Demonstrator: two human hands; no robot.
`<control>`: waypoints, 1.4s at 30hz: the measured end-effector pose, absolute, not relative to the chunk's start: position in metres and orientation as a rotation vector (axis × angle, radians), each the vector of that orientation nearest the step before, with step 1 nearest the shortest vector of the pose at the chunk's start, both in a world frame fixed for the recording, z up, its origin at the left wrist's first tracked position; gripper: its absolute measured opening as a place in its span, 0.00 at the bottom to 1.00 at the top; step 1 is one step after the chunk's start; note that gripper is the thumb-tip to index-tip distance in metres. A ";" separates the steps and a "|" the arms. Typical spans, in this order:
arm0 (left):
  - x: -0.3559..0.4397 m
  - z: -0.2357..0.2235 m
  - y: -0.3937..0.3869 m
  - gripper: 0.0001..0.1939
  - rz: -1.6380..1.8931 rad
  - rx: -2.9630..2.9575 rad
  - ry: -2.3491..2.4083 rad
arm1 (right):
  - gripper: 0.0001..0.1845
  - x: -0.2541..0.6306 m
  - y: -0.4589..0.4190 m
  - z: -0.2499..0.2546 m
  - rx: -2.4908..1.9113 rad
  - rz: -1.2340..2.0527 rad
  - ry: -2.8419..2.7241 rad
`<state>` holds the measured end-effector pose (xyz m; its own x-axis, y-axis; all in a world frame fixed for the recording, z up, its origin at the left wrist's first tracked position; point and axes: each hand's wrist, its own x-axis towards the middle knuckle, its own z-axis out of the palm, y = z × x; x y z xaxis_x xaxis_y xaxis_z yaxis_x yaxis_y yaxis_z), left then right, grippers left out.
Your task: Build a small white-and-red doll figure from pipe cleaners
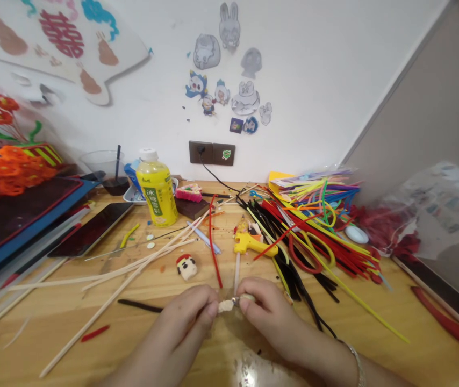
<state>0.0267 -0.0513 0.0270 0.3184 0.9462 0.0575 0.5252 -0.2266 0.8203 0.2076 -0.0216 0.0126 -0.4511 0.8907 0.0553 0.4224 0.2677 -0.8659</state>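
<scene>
My left hand [187,317] and my right hand [265,309] meet low in the middle of the wooden table [52,328]. Both pinch a small cream fuzzy piece [226,306] with a bit of metal showing between the fingertips. Just beyond the hands lie a small fuzzy figure with a red cap [186,266], a red pipe cleaner [214,242] and a yellow glue gun [251,244]. My right wrist carries a thin bracelet.
A heap of coloured pipe cleaners [318,231] spreads to the right. Long thin wooden sticks [124,269] lie across the left. A yellow drink bottle [156,188], a dark tablet [92,228], orange fuzzy flowers [7,166] and a red-handled tool [451,322] stand around.
</scene>
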 end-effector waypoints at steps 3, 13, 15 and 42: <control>0.026 0.029 -0.051 0.16 0.770 1.869 1.296 | 0.12 0.208 -0.021 0.012 -1.178 1.151 -1.930; 0.032 0.027 -0.048 0.15 0.909 1.623 1.365 | 0.15 0.193 -0.027 0.004 -1.028 1.631 -1.349; 0.035 0.025 -0.049 0.15 0.903 1.584 1.319 | 0.15 0.192 -0.027 0.000 -1.048 1.641 -1.299; 0.033 0.025 -0.044 0.10 0.908 1.605 1.334 | 0.14 0.197 -0.024 0.013 -1.072 1.557 -1.563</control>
<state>0.0334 -0.0441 0.0254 0.1713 0.9851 0.0170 0.3776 -0.0816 0.9224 0.1968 -0.0235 0.0130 -0.4332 0.8972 -0.0865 0.0900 -0.0524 -0.9946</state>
